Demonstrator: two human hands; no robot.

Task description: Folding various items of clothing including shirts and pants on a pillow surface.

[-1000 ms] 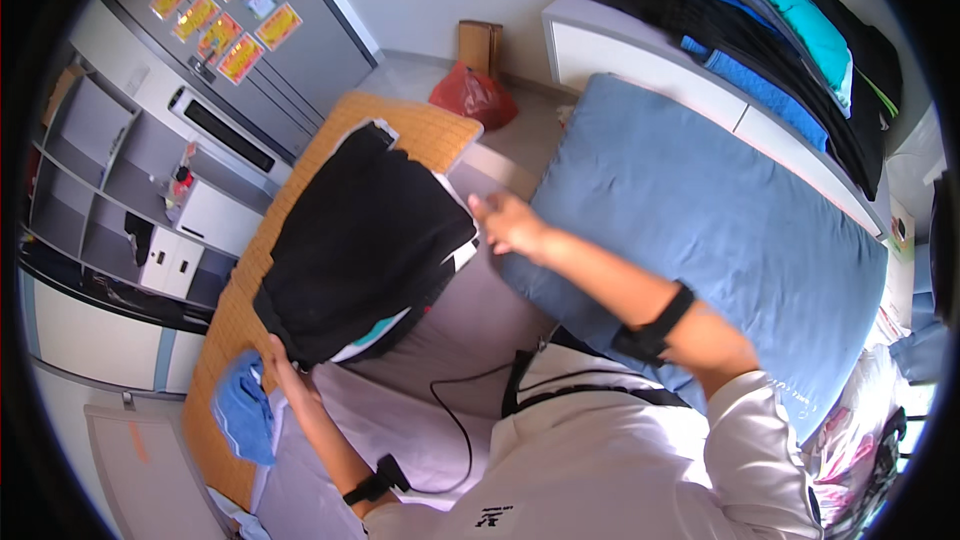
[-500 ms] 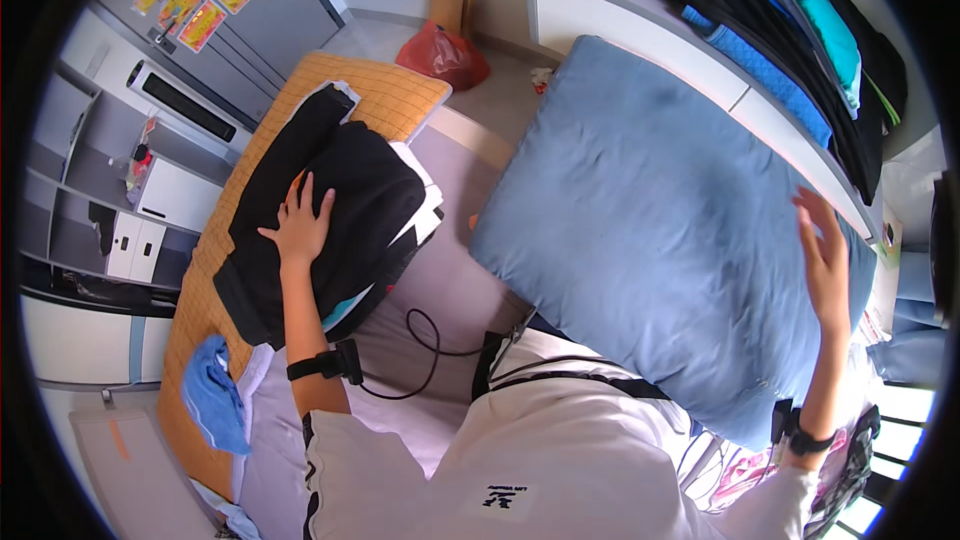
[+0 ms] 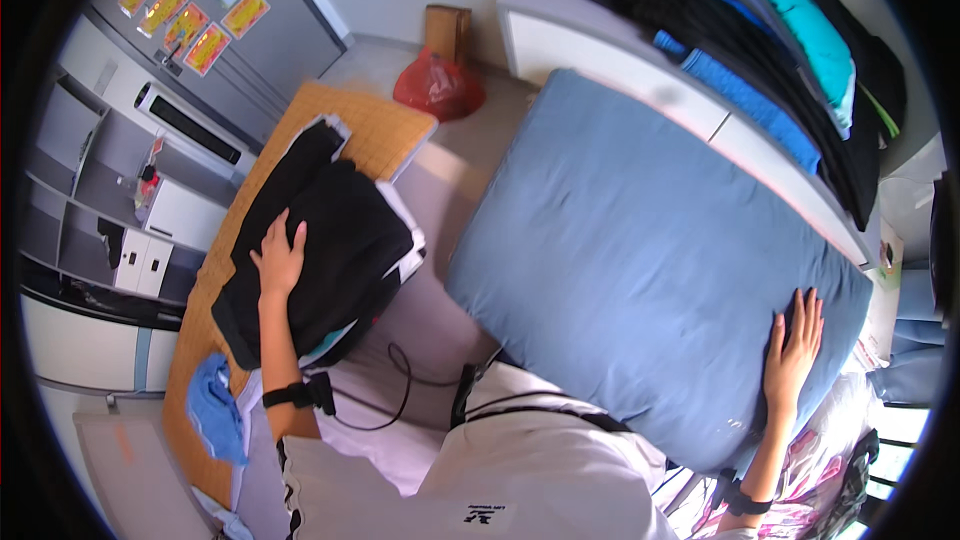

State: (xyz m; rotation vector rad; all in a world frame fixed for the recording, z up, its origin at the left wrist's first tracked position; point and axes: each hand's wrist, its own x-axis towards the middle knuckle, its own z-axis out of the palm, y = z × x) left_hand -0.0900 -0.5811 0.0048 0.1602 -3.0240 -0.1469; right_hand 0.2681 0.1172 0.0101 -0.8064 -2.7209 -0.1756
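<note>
My left hand [image 3: 281, 258] lies spread on a pile of black clothes [image 3: 350, 215], fingers apart and gripping nothing. White and teal cloth edges show from under the black pile, which sits on an orange-brown woven mat [image 3: 385, 115]. To the right, my right hand [image 3: 796, 345] rests flat near the right end of a large blue cloth-covered pad [image 3: 630, 240], its fingers stretched out. The pad's surface is mostly smooth, with slight wrinkles. Both wrists carry black straps.
Behind the pad stands a white cabinet [image 3: 620, 70] heaped with dark, blue and teal clothes [image 3: 800, 40]. A red plastic bag [image 3: 438, 90] is on the floor at the back. A blue cloth [image 3: 214, 405] lies at the mat's near left. A black cable [image 3: 405, 395] loops by my left arm.
My right hand has come down from above the pad's far right edge and now lies flat on it. The left hand stays on the black clothes. The whole view has shifted slightly.
</note>
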